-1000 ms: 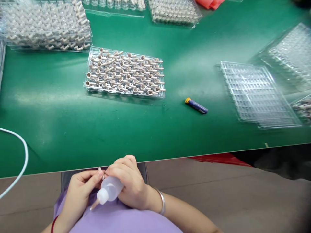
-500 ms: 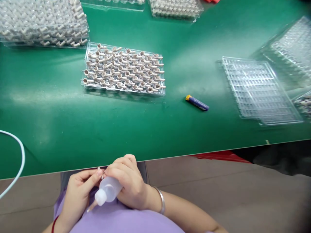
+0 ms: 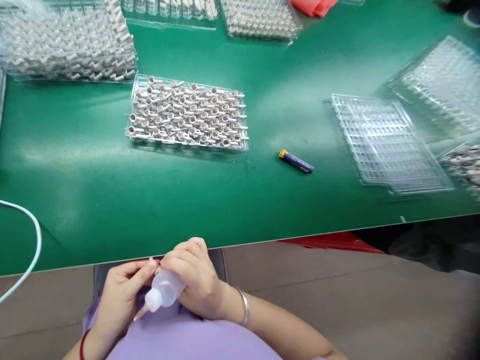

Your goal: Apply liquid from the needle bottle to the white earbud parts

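Note:
My right hand [image 3: 195, 274] is wrapped round a translucent squeeze bottle [image 3: 168, 287] with a white cap and a thin nozzle that points down to the left. My left hand [image 3: 122, 290] pinches a small whitish part [image 3: 151, 260] between thumb and fingertips; most of it is hidden. The fingertips of both hands meet at this part, just off the front edge of the table. Beyond them, a clear plastic tray [image 3: 133, 92] holds rows of small beige pieces, each with a round cup and a stem.
On the green table [image 3: 157, 200] lies a blue tube with a yellow end [image 3: 296, 161]. Empty clear trays [image 3: 390, 145] lie at the right. Stacked filled trays [image 3: 71, 45] stand back left, another stack [image 3: 260, 20] at the back. A white cable [image 3: 35, 235] curves at the left.
The view has shifted slightly, so the things on the table sit a little lower and mostly further left. Both hands keep nearly the same pose and grip.

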Demonstrator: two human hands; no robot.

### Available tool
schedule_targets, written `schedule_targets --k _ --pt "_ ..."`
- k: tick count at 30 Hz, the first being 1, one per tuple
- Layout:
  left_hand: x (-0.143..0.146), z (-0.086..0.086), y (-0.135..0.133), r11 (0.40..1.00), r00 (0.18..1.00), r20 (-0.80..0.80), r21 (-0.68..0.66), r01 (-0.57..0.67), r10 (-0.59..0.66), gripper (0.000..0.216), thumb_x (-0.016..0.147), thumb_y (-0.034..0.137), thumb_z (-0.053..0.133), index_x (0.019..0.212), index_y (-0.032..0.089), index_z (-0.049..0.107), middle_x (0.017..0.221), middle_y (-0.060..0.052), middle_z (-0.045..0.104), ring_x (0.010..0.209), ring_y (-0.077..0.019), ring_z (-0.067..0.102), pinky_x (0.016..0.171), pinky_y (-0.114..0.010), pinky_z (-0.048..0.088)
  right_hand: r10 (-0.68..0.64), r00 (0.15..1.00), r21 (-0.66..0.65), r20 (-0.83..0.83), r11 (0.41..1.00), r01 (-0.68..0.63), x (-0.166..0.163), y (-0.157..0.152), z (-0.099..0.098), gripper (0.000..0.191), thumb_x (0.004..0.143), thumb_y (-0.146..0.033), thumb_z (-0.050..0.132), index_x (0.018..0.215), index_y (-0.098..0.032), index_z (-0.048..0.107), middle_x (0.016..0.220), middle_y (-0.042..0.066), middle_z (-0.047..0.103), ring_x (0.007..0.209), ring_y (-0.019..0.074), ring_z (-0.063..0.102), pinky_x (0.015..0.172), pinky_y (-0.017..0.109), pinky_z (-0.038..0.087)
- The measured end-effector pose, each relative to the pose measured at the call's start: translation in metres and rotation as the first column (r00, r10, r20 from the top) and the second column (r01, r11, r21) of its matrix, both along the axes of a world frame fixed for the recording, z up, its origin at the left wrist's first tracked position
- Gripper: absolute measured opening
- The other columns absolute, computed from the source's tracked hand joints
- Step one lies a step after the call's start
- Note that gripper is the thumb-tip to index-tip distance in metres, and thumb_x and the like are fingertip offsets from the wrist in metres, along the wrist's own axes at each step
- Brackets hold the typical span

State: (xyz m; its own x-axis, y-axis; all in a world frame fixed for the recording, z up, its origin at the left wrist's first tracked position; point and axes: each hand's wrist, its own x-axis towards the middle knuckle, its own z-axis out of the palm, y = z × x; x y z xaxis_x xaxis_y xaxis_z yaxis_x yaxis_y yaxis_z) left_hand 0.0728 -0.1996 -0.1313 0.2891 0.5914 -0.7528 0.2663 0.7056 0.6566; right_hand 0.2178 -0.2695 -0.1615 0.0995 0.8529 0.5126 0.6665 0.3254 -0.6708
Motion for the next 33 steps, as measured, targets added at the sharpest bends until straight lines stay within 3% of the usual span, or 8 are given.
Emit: schedule_targets --k 3,6,8,11,13,16,27,33 --pt "-0.007 0.0 0.004 0.992 0.994 0.015 0.068 0.106 -0.107 0.032 0.064 0.049 0.078 0.074 0.019 0.079 0.071 -0.006 0.075 0.063 -0.0175 0.065 0.055 -0.022 0.051 0.005 0.999 0.002 -0.043 1.0 -0.005 0.001 0.001 0.001 0.015 0.088 -0.008 0.054 0.1 -0.018 0.056 0.081 0.003 0.07 0.074 0.0172 0.059 0.071 0.035 0.037" --pt "-0.014 0.007 0.006 0.925 0.971 -0.023 0.3 0.233 -0.237 0.022 0.074 0.043 0.072 0.078 0.023 0.079 0.078 -0.004 0.077 0.067 -0.0177 0.069 0.059 -0.022 0.055 0.036 0.99 -0.044 -0.138 0.998 -0.043 0.006 -0.001 0.006 0.02 0.086 -0.011 0.059 0.102 -0.021 0.054 0.082 0.003 0.067 0.075 0.0177 0.059 0.072 0.034 0.043" --pt "-0.017 0.013 0.007 0.793 0.953 -0.109 0.534 0.295 -0.281 0.013 0.078 0.036 0.07 0.079 0.025 0.078 0.081 -0.002 0.077 0.07 -0.0164 0.07 0.062 -0.02 0.055 0.03 0.966 -0.126 -0.255 0.99 -0.064 0.012 -0.005 0.01 0.026 0.082 -0.017 0.068 0.103 -0.023 0.052 0.085 0.003 0.064 0.075 0.0177 0.058 0.069 0.032 0.047" --pt "-0.019 0.022 0.008 0.484 0.932 -0.215 0.807 0.337 -0.291 0.006 0.081 0.026 0.07 0.084 0.026 0.076 0.079 0.001 0.074 0.067 -0.012 0.068 0.063 -0.018 0.053 -0.024 0.876 -0.237 -0.481 0.966 -0.104 0.023 -0.009 0.015 0.038 0.081 -0.028 0.073 0.11 -0.026 0.048 0.089 0.001 0.06 0.072 0.0156 0.058 0.062 0.028 0.048" --pt "-0.018 0.028 0.009 0.314 0.921 -0.252 0.885 0.343 -0.296 0.007 0.083 0.022 0.07 0.087 0.025 0.073 0.076 0.002 0.07 0.063 -0.0093 0.065 0.06 -0.017 0.051 -0.065 0.819 -0.269 -0.57 0.957 -0.112 0.031 -0.011 0.017 0.037 0.084 -0.029 0.07 0.112 -0.027 0.045 0.09 0.001 0.058 0.072 0.0143 0.057 0.061 0.026 0.048" --pt "-0.014 0.032 0.011 0.172 0.909 -0.298 0.918 0.357 -0.292 0.008 0.084 0.019 0.069 0.091 0.023 0.07 0.075 0.003 0.065 0.062 -0.0075 0.061 0.059 -0.016 0.05 -0.116 0.79 -0.309 -0.602 0.946 -0.096 0.038 -0.01 0.019 0.034 0.086 -0.026 0.067 0.111 -0.028 0.045 0.091 0.001 0.057 0.075 0.0142 0.056 0.064 0.026 0.048" --pt "-0.005 0.033 0.02 0.038 0.892 -0.353 0.925 0.378 -0.281 0.011 0.085 0.018 0.068 0.095 0.022 0.067 0.078 0.002 0.063 0.066 -0.0092 0.06 0.061 -0.02 0.05 -0.219 0.838 -0.285 -0.5 0.955 0.08 0.065 -0.006 0.014 0.031 0.085 -0.034 0.07 0.109 -0.028 0.053 0.098 0.002 0.058 0.081 0.0163 0.058 0.073 0.03 0.05" --pt "0.039 0.044 0.103 -0.131 0.9 -0.429 0.9 0.416 -0.083 0.004 0.083 0.028 0.071 0.08 0.025 0.071 0.076 0.001 0.068 0.069 -0.0144 0.06 0.068 -0.027 0.05 -0.469 0.869 -0.189 -0.159 0.878 0.439 0.139 0.009 0.013 0.036 0.079 -0.048 0.073 0.105 -0.024 0.065 0.103 0.007 0.066 0.095 0.0255 0.062 0.085 0.04 0.051"
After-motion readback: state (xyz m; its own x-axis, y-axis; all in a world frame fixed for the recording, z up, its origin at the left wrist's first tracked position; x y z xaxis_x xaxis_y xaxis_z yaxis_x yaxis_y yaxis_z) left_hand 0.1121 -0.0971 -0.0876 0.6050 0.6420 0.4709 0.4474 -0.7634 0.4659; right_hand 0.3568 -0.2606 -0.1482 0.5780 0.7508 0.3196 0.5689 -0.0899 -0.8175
